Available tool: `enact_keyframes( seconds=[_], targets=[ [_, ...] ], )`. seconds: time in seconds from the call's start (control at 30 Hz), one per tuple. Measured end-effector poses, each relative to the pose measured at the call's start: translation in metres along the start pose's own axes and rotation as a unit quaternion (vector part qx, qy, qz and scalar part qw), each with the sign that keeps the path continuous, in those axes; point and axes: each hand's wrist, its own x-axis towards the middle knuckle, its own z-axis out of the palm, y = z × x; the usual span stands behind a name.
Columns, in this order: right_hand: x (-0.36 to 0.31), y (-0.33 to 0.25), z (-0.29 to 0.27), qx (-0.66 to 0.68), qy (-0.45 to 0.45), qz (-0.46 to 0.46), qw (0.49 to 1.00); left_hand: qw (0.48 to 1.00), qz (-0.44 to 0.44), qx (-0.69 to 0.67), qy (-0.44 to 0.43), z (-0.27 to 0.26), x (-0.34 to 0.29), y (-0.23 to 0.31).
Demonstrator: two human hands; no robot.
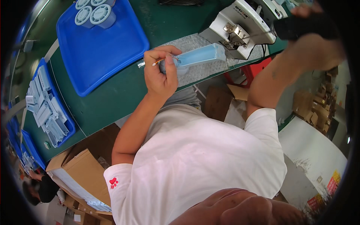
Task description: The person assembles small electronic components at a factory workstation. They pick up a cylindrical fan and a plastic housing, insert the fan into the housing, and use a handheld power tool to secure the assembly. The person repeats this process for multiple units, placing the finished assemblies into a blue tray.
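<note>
My left hand (162, 73) is closed around one end of a long, light-blue plastic housing (200, 55), holding it tilted over a bubble-wrap sheet. A thin orange wire (159, 62) with a small white plug sticks out by my thumb. Up at the right, my right hand (318, 48) grips a black powered screwdriver (300, 27), slightly blurred. Its thin shaft points left to the metal block on the front of a white screw feeder (245, 22); whether the tip touches a screw is too small to tell.
A blue tray (108, 56) with several light-blue round cups (102, 17) lies left on the green table (101, 108). Another tray beyond holds many pale housings (45, 103). Cardboard boxes (84, 174) and a red stool (249, 73) stand below. A co-worker (41, 187) is far left.
</note>
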Motion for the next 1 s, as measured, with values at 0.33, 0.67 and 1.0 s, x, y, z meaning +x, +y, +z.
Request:
enact_keyframes(
  seconds=[0.33,0.67,1.0],
  targets=[
    [-0.047,-0.029,-0.012,0.355,-0.068,0.091,0.928,1.000,-0.014,0.017,-0.016,-0.004,0.002,0.006],
    [-0.051,0.001,0.029,0.294,-0.072,0.045,0.952,1.000,-0.018,0.008,-0.006,-0.001,0.001,0.004],
    [-0.061,-0.007,0.048,0.260,-0.086,0.011,0.962,1.000,-0.004,0.007,0.002,-0.001,0.001,0.001]
  ],
)
